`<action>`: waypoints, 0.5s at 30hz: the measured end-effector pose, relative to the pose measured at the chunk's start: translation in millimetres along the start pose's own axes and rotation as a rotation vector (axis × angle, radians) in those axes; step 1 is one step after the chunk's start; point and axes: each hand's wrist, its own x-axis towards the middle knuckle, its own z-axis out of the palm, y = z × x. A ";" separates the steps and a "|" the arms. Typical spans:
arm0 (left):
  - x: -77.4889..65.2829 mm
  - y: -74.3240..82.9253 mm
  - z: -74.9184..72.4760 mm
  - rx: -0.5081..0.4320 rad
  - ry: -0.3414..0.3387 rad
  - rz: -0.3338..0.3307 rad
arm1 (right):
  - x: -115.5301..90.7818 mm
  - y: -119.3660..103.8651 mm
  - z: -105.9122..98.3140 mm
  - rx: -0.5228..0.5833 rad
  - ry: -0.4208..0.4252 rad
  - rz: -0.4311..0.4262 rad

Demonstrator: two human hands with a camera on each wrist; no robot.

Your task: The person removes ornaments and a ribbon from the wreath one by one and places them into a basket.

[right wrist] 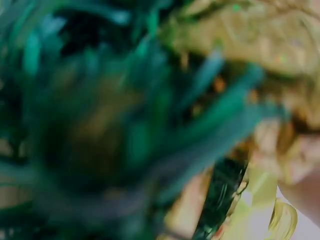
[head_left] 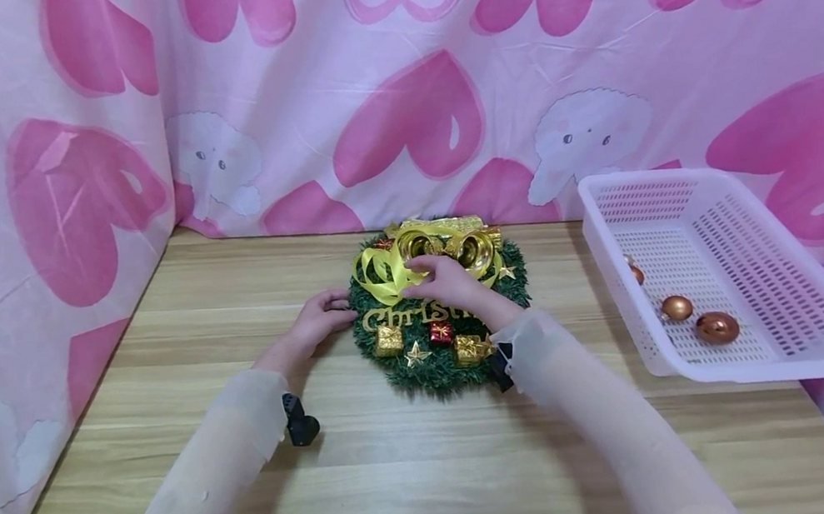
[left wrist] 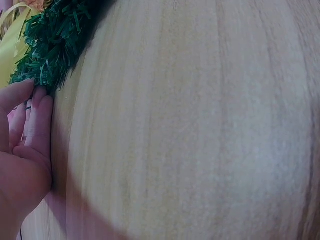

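A green tinsel Christmas wreath [head_left: 425,377] lies on the wooden table, its yellow ribbon bow [head_left: 377,286] and gold bells [head_left: 473,252] toward the far side. Gold "Christmas" lettering [head_left: 396,318] crosses its middle, partly covered by my right forearm. With the thumb and fingertips, my left hand [head_left: 319,321] holds the wreath's left edge; the left wrist view shows the fingers [left wrist: 42,117] at the green tinsel. My right hand [head_left: 448,282] reaches over the wreath and pinches the yellow ribbon beside the bells. The right wrist view is blurred by close tinsel [right wrist: 135,135].
A white perforated plastic basket [head_left: 771,370] stands to the right, holding several copper-coloured baubles [head_left: 717,328]. Small gift boxes [head_left: 389,341] and gold stars [head_left: 417,354] decorate the wreath. A pink heart-patterned cloth [head_left: 272,146] hangs behind and left of the table [head_left: 375,479].
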 end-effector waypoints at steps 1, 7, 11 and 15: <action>0.5 -0.6 0.2 -0.003 0.002 -0.001 | 1.5 -0.9 1.5 -0.019 -0.004 0.002; 0.3 -0.8 2.2 0.009 -0.002 -0.003 | 8.1 -2.2 5.9 -0.048 -0.003 0.042; 0.6 -0.8 1.5 0.011 -0.004 -0.005 | 11.8 -1.8 8.0 -0.016 -0.020 0.063; 0.8 0.0 0.6 0.012 -0.002 -0.007 | 15.2 -1.9 9.8 -0.002 -0.037 0.059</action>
